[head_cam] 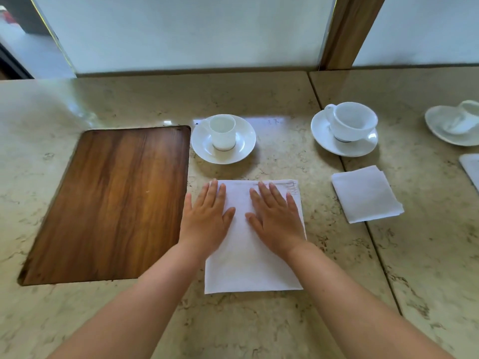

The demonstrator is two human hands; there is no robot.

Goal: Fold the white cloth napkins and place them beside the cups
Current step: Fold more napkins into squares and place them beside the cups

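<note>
White napkin flat on marble table, just below small cup on saucer. Left hand and right hand pressing it, fingers straight, gripping nothing. Folded napkin below wide cup.

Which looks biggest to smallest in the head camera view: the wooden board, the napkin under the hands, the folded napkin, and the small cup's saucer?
1. Wooden board
2. Napkin under the hands
3. and 4. Folded napkin and small cup's saucer look about alike, so no ranking between them.
</note>
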